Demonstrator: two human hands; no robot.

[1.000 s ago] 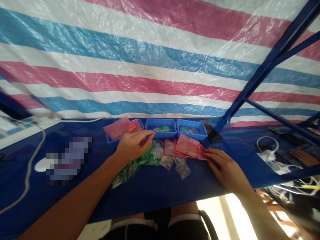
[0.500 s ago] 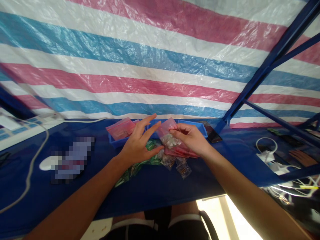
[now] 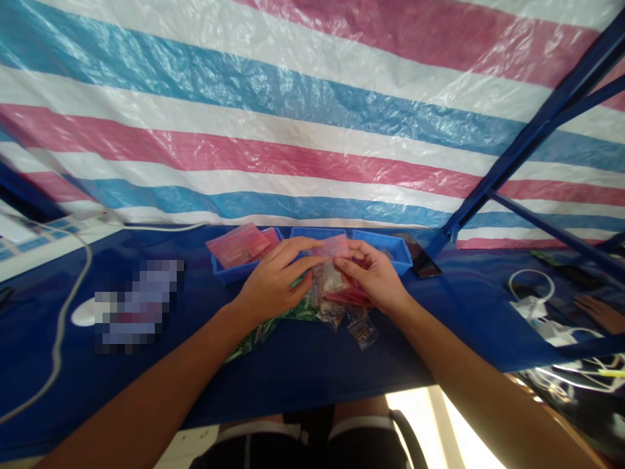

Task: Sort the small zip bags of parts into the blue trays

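Bag (image 3: 333, 247) btwn L hand (image 3: 273, 286), R hand (image 3: 378, 280).

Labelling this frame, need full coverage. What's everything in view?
held pink bag: one, pink, pinched between both hands
blue trays: three, blue, row at table's back
pink bags: several, pink, in left tray
small bags: pile, green, clear, pink, below the hands
phone: one, dark, right of trays
cable: one, white, table's left
charger: one, white, table's right
table cover: one, dark blue
tarp: one, pink-blue-white stripes, behind
other person's hand: one, far right
left hand: grips held pink bag
right hand: grips held pink bag
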